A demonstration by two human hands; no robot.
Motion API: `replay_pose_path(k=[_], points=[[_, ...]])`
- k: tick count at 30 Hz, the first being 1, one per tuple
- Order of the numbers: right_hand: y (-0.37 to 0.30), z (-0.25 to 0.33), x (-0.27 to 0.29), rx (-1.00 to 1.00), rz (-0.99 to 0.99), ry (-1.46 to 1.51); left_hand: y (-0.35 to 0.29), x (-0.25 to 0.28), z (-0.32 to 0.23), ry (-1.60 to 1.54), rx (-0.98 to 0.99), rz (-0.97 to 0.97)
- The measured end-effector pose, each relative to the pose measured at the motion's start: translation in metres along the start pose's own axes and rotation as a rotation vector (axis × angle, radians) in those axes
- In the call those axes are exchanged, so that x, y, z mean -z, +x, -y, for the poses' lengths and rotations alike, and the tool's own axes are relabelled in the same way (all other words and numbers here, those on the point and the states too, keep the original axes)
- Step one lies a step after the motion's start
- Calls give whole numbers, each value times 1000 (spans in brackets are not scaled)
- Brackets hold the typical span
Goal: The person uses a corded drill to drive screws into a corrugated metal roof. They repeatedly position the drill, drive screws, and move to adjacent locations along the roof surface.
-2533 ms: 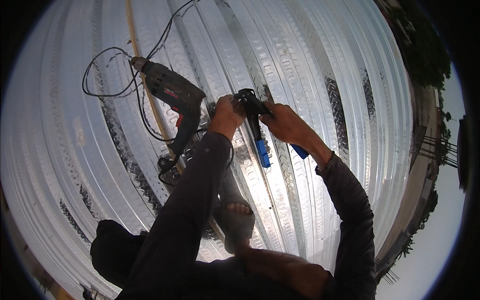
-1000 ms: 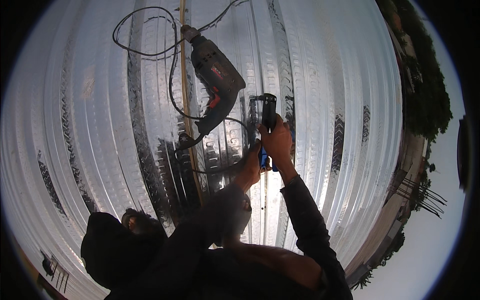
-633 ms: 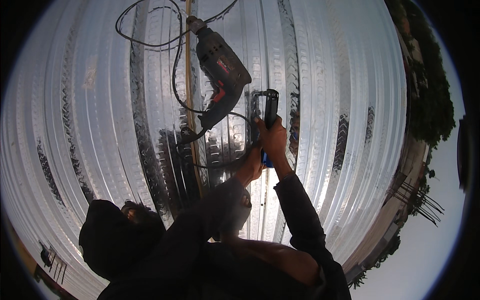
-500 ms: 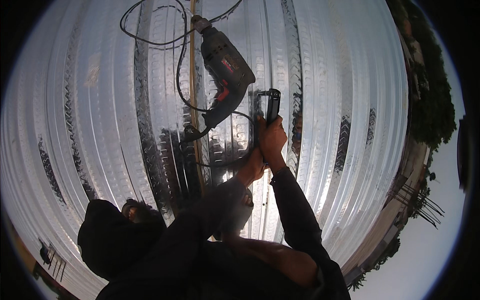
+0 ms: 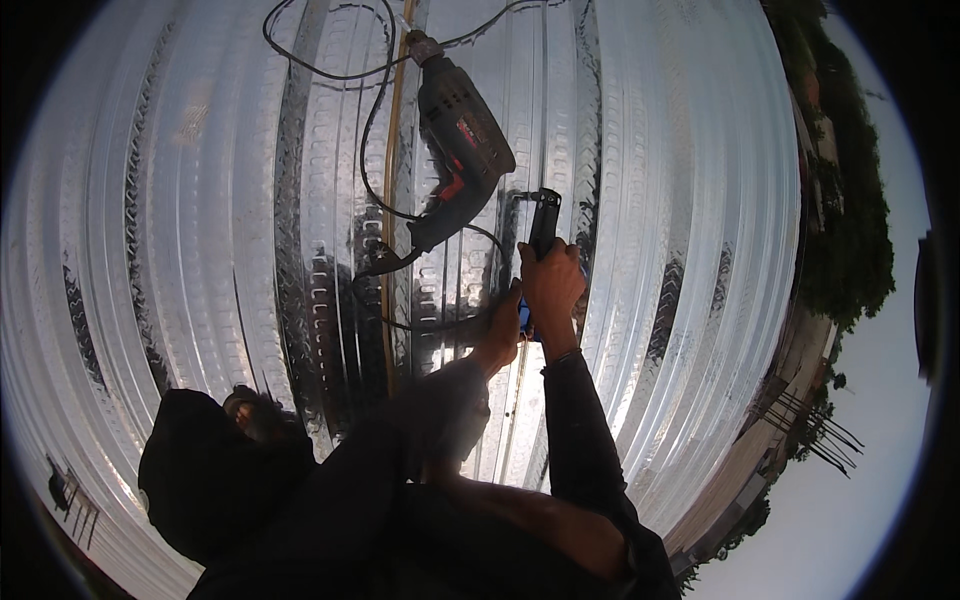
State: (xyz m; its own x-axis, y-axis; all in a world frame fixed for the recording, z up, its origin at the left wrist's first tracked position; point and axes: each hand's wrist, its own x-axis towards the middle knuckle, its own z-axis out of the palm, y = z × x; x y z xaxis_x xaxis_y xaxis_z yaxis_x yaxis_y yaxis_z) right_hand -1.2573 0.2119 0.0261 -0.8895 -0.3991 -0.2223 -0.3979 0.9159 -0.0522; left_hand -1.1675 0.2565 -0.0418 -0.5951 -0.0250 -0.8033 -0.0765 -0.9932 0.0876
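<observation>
A black hand riveter (image 5: 545, 218) stands against the ribbed metal sheet, its slim nozzle end pointing left at the top. Wrapped round its handle is my right hand (image 5: 553, 287), closed. Lower and to the left, my left hand (image 5: 497, 335) is closed at the tool's lower part, with its thumb up along the side. A small blue part (image 5: 525, 316) shows between the two hands. Beyond them, a black power drill (image 5: 465, 135) with red trim lies on the metal, chuck pointing away; neither hand touches it.
Shiny ribbed metal sheeting (image 5: 215, 230) spreads on all sides. The drill's black cable (image 5: 365, 150) loops left and passes close to my left hand. A thin brownish strip (image 5: 388, 200) runs lengthwise. At the right edge stand trees (image 5: 855, 220) and bare rods (image 5: 820, 425).
My hands have drawn slightly apart, and the blue part now shows between them. The riveter's head sits a little lower in the picture. The view has shifted slightly.
</observation>
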Motion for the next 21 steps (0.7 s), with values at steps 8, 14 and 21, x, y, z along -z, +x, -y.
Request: replay_pose_path(k=[8, 14, 21], points=[[-3, -25, -8, -2, 172, 549, 8, 16, 6, 39, 68, 28], [2, -17, -23, -154, 180, 410, 14, 24, 9, 15, -21, 84], [-1, -10, -35, -178, 47, 264, -4, 8, -5, -40, 43, 62]])
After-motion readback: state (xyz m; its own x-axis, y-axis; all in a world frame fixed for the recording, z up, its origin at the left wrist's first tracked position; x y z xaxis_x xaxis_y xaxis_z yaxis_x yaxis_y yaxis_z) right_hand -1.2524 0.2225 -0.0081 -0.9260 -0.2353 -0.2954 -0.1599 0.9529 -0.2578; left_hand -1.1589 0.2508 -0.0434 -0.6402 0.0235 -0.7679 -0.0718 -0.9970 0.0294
